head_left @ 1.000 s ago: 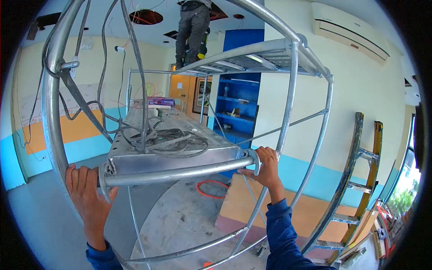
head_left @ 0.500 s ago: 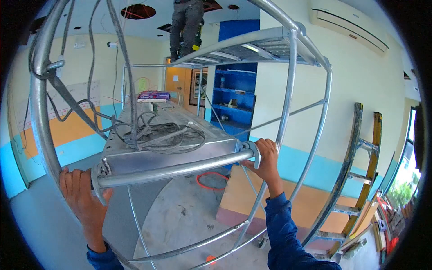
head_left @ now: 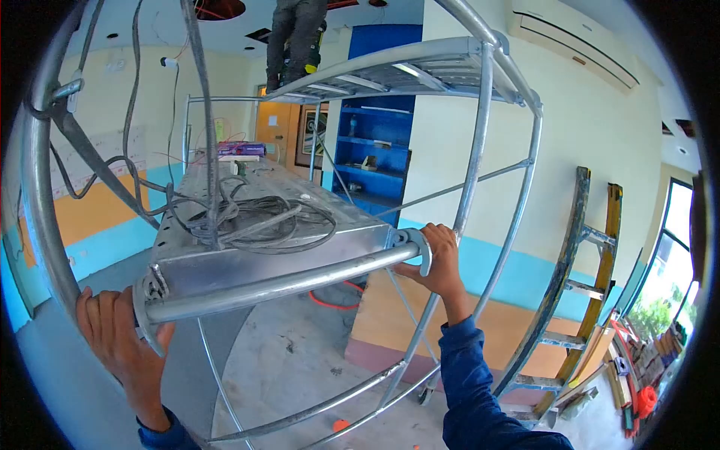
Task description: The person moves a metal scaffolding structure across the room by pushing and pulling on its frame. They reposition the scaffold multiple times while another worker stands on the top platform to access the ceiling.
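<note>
My left hand is closed round the metal scaffold frame at its left corner, beside a curved plank hook. At the right end of the horizontal tube, my right hand grips the same frame by the other hook. Both hooks curl over this tube and belong to a metal scaffold plank, which stretches away from me. On the plank lies a loose coil of grey cable, with strands hanging from above. Farther back on it is a purple box.
Overhead, a person stands on an upper scaffold deck; only the legs show. A stepladder leans at the right wall, near piled materials. Blue shelves stand behind. An orange hose lies on the floor.
My view has swung slightly right, so the scaffold and plank sit farther left and more of the piled materials shows. Both hands keep their hold on the frame.
</note>
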`<state>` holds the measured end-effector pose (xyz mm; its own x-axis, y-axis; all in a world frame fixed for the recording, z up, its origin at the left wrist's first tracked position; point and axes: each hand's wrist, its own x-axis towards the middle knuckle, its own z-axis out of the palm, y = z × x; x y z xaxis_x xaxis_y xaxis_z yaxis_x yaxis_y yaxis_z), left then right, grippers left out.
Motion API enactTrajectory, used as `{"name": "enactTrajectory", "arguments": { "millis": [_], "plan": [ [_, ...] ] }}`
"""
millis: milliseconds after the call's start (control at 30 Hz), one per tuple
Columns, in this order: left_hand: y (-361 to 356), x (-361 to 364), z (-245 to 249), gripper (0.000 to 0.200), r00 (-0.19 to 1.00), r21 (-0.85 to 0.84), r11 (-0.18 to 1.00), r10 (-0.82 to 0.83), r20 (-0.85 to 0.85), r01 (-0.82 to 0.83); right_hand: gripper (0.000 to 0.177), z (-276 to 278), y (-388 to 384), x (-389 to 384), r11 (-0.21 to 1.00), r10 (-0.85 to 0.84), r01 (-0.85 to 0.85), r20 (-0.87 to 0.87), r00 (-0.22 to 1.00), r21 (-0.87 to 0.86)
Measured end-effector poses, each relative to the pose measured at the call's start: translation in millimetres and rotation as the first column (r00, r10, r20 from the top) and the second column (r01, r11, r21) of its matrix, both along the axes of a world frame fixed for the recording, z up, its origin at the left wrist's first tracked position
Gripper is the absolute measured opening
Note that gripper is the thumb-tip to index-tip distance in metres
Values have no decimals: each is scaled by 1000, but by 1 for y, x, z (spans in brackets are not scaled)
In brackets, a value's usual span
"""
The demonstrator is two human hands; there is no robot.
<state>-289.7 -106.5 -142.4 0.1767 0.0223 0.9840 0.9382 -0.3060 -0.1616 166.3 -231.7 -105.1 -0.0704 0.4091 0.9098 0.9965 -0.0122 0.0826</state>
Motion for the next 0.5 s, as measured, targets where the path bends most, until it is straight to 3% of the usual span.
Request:
{"name": "enactTrajectory", "arguments": {
  "millis": [133, 267, 367, 500],
  "plan": [
    [-1, -5, -4, 59, 996, -111, 990, -80, 37, 84, 55, 5, -4, -5, 1000, 11, -11, 5, 1000, -20],
    [-4, -3, -2, 66, 987, -191, 969, -148, 64, 158, 56, 8, -5, -9, 1000, 22, -23, 17, 1000, 4],
    [-12, 6, 9, 60, 991, -22, 992, -123, 47, 124, 57, 5, -4, -7, 1000, 9, -9, 11, 1000, 16],
    [-11, 5, 8, 56, 992, -38, 992, -115, 49, 117, 57, 1, 0, 1, 1000, 6, -7, 28, 1000, 27]
  ]
}}
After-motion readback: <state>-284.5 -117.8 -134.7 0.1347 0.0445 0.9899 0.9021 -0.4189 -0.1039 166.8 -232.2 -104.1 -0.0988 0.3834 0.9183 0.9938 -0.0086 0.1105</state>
